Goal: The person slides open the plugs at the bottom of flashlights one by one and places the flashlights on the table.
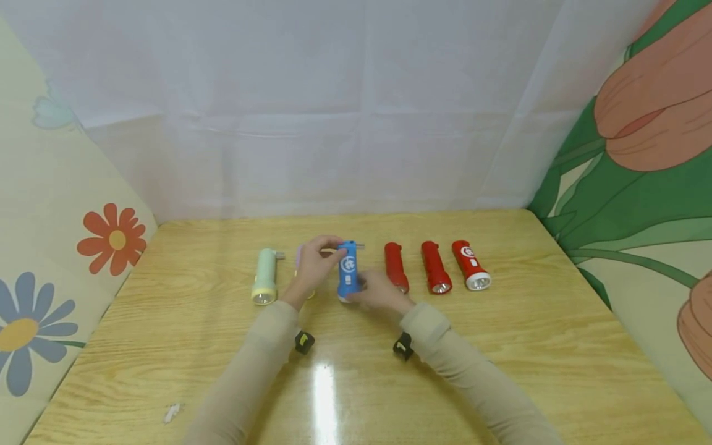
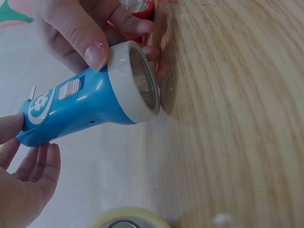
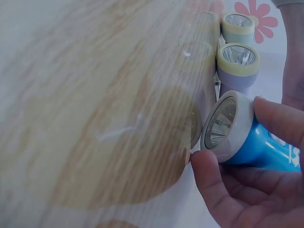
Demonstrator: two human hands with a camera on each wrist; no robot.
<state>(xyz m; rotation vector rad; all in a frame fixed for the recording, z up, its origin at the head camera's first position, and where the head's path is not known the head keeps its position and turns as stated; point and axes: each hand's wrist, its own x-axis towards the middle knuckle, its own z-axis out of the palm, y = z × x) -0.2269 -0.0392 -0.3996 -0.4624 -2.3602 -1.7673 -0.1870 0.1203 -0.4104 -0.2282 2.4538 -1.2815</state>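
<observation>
1. Behind the left hand (image 1: 316, 264), a lavender flashlight with a pale-yellow head (image 3: 237, 78) is mostly hidden in the head view; the right-wrist view shows its reflector.
2. The right hand (image 1: 384, 290) partly covers the lower end of the nearest plain red plastic flashlight (image 1: 394, 262).
3. A yellow rim is cut off at the left-wrist view's bottom edge; whose it is, I cannot tell.
4. The blue plastic flashlight with a white head (image 1: 348, 272) is between both hands, above the wooden table (image 1: 528, 371), tilted with its lens downward; whether its rim touches the wood is unclear.
5. The left thumb and fingers pinch its narrow tail; the right thumb and fingers pinch around the white head.
6. Its glossy barrel bears a white emblem and ribbed switch.
7. Left stands a mint-green flashlight with a yellow head (image 1: 266, 272); right, another plain red flashlight (image 1: 432, 266) and a white-rimmed red one (image 1: 469, 262).
8. The table's streaky grain is shiny.
</observation>
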